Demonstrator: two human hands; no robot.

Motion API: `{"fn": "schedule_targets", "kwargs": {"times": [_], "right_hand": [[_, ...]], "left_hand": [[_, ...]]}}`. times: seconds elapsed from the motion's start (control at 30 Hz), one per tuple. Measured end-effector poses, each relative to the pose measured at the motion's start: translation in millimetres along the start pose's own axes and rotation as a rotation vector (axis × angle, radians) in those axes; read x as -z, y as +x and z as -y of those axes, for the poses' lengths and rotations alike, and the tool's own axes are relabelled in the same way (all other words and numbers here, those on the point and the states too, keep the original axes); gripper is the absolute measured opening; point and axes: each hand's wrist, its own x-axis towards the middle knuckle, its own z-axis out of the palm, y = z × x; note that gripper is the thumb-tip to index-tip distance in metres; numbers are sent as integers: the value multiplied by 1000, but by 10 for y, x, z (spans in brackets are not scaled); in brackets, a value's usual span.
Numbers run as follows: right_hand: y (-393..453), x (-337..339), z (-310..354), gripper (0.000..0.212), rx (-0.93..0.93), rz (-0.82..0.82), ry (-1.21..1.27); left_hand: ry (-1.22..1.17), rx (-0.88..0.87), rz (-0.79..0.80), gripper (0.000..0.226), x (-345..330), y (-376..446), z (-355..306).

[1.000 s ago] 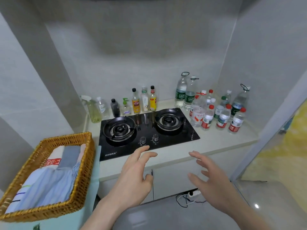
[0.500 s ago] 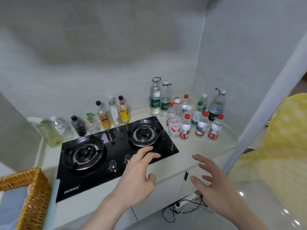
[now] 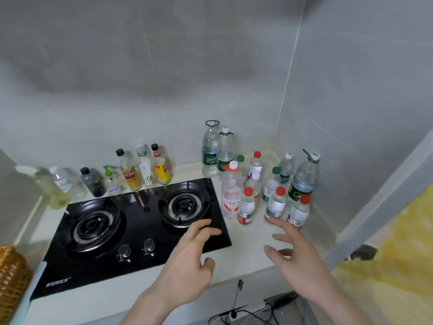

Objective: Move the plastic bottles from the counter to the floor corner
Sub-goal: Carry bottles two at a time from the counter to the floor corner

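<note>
Both hands are hovering low over the front of the tabletop (image 3: 246, 259), and neither one is holding anything. The left hand (image 3: 187, 266) is floating palm-down over the front right corner of the black stove (image 3: 131, 231), its fingers loosely spread and pointing away from the person. The right hand (image 3: 297, 259) is hanging just to its right, over bare tabletop, with its fingers parted and slightly bent.

The plastic bottles (image 3: 264, 184) are standing upright in a cluster just beyond the right hand, filling the back right corner of the tabletop where the two walls are meeting. Nearest the right hand's fingertips are three small bottles with red caps (image 3: 276, 202) in a front row; the longest finger is reaching close to the base of the middle one, though whether it is touching cannot be told. A taller bottle with a red-printed label (image 3: 230, 195) is standing beyond the gap between the two hands, right beside the stove's edge. Two tall bottles with green labels (image 3: 210, 151) are standing farthest back against the wall.

Beyond and to the left of the left hand, a row of sauce and cleaning bottles (image 3: 131, 172) is lining the wall behind the stove. Far to the left of the left hand, the edge of a wicker basket (image 3: 11, 277) is showing. Below the hands, cables (image 3: 234, 313) are lying on the floor.
</note>
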Motion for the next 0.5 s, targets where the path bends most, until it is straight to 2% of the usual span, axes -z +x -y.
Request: {"fn": "schedule_targets", "kwargs": {"times": [0.3,0.5], "right_hand": [[842,211,-130,51,-7,-12,-78],[1224,505,-237,50,-21,-57,-137]], "left_hand": [[9,-27,-19,58,-81,867,82],[27,-61,39,59,-275,1459,-10]]}}
